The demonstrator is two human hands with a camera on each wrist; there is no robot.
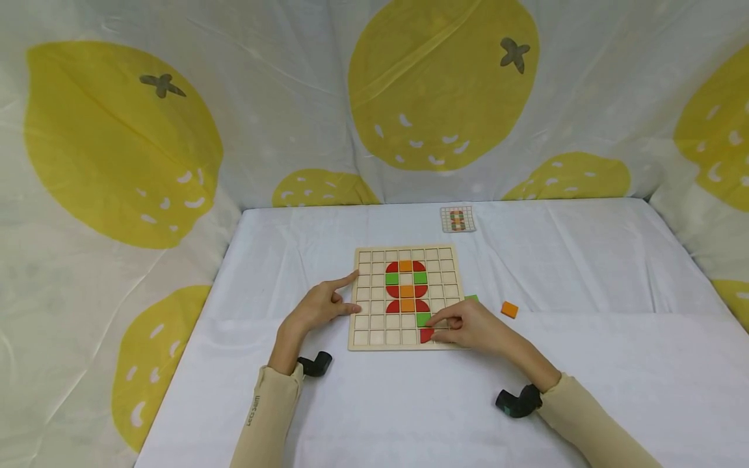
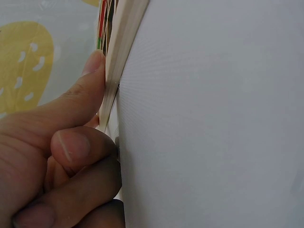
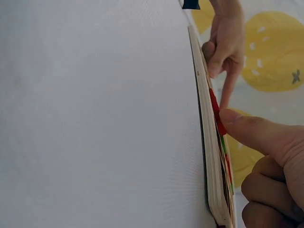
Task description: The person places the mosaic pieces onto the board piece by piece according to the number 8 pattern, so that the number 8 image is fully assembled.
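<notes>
A square wooden grid board (image 1: 377, 338) lies on the table, with red quarter-round tiles (image 1: 393, 306), orange square tiles (image 1: 407, 305) and green square tiles (image 1: 420, 279) set in its middle columns. My left hand (image 1: 318, 304) rests at the board's left edge, index finger stretched and thumb touching the rim, other fingers curled under. At the lower right of the board, my right hand (image 1: 476, 328) pinches a red quarter-round tile (image 1: 426, 335) with thumb and index finger, just below a green square tile (image 1: 424, 319). In the right wrist view the thumb (image 3: 237, 121) presses against red at the board's near edge.
A small pattern card (image 1: 458, 220) lies beyond the board, showing a similar coloured figure on a grid. To the right sit a loose orange tile (image 1: 510, 309) and a green tile (image 1: 471, 298), partly hidden behind my right hand. A lemon-print cloth (image 1: 310, 130) hangs behind the table.
</notes>
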